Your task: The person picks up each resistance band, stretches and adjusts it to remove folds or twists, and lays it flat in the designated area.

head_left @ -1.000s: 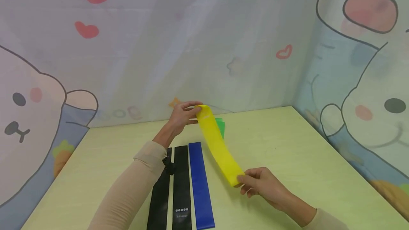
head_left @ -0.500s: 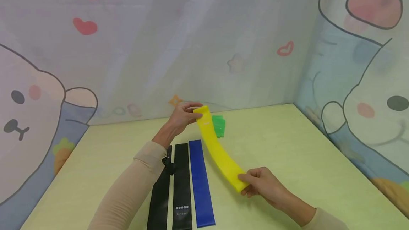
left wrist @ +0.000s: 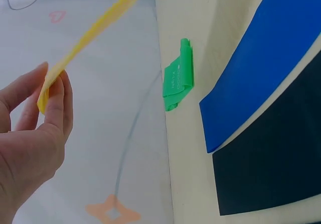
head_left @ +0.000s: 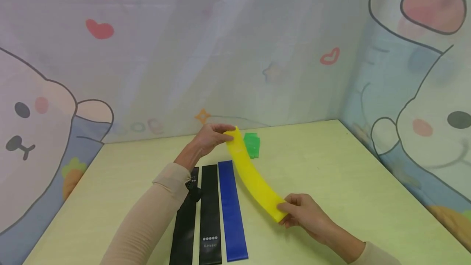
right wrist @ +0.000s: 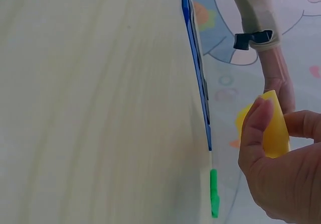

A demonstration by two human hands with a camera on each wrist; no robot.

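Note:
A yellow resistance band [head_left: 254, 179] is stretched out flat between both hands, sagging a little above the table. My left hand [head_left: 211, 137] pinches its far end between thumb and fingers; the left wrist view shows the yellow band [left wrist: 75, 53] edge-on there. At the near end my right hand [head_left: 303, 216] pinches it with the thumb on top. In the right wrist view the band's end [right wrist: 276, 128] sits between that thumb and the fingers. Behind the band lies a folded green resistance band [head_left: 252, 145], marked X-Light in the left wrist view.
Left of the yellow band, a blue band [head_left: 232, 212], a black band [head_left: 209, 216] marked X-Heavy and another black band [head_left: 185, 224] lie side by side on the pale table [head_left: 331, 167]. The left forearm passes over the outer black one. A printed cloth wall [head_left: 235, 52] stands behind.
The left hand has lowered slightly and the right hand has shifted a touch to the right, both still pinching the yellow band. More of the green band shows than a second ago.

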